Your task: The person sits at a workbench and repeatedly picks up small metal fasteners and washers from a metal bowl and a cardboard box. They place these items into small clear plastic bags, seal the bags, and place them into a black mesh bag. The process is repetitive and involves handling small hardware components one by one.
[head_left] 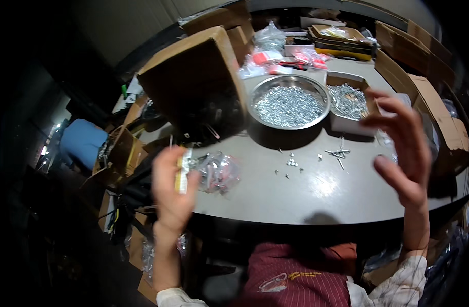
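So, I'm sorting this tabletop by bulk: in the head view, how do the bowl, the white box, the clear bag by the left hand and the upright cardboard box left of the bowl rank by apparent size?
1. Cardboard box
2. Bowl
3. White box
4. Clear bag

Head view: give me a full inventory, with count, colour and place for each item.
table: one, pale grey, centre
bowl: one, silver, on table
small metal pieces: too many to count, silver, in bowl
small box: one, white outside, right of bowl
screws: many, silver, in small box; several loose in front
tiny fasteners: several, silver, before bowl
large carton: one, brown, left of bowl
plastic packets: several, clear and red, behind bowl
shallow box: one, black and yellow, back
cardboard: several pieces, brown, right
blue shape: one, unclear, far left
clear bag: one, pinkish contents, at left hand
apron-like garment: one, maroon, bottom
left hand: one, blurred, left
right hand: one, raised, right
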`<state>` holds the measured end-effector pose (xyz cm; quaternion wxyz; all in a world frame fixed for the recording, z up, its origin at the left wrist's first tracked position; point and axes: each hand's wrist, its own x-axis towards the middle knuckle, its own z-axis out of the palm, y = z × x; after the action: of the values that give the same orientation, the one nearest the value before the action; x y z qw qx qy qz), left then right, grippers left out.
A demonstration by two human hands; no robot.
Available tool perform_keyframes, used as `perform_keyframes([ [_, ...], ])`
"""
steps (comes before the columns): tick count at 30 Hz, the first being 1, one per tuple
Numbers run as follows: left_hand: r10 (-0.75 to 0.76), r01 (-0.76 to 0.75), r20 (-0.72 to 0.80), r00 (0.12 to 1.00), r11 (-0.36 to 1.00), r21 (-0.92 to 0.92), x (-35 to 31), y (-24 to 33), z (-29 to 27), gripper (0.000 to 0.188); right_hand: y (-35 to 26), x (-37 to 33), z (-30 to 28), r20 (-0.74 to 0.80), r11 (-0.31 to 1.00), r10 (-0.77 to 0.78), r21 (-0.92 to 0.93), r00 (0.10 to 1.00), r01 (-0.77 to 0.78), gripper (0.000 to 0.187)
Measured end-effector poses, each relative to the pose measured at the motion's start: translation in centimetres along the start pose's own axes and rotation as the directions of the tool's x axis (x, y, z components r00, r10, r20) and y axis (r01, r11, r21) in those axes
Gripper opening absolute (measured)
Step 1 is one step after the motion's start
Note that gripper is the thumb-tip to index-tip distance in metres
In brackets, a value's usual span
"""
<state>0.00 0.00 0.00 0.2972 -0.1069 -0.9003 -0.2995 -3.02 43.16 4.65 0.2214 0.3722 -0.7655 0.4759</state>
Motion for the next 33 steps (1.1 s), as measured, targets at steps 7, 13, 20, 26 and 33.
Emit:
perform_keyframes([
  [7,0.053,-0.101,0.197,0.979,0.966,0.238,-4.0,-8.4,5.8,0.050,7.1,0.7,6.1,0.369,0.989,0.135,0.004,0.920,-0.147,0.048],
  [13,0.179,-0.187,0.057,0.982,0.925,0.331,-2.2,-8.7,3.0,0.042,11.0,1.5,12.2,0.557,0.925,0.225,-0.380,0.799,0.005,0.032],
  [20,-0.013,0.001,-0.158,0.987,0.997,-0.073,-1.1,-2.4,1.2,0.008,14.0,1.8,14.4,0.504,0.908,0.210,-0.418,0.838,0.024,0.031],
  [26,-0.084,0.069,-0.042,0.996,0.959,-0.275,-2.8,-0.2,5.6,0.029,14.4,0.5,15.7,0.432,0.924,0.021,-0.353,0.902,0.147,0.008],
  [33,-0.253,0.324,0.206,0.945,0.804,-0.499,-3.0,2.4,10.6,0.024,14.7,0.3,15.5,0.460,0.865,0.024,-0.455,0.887,0.212,0.011],
])
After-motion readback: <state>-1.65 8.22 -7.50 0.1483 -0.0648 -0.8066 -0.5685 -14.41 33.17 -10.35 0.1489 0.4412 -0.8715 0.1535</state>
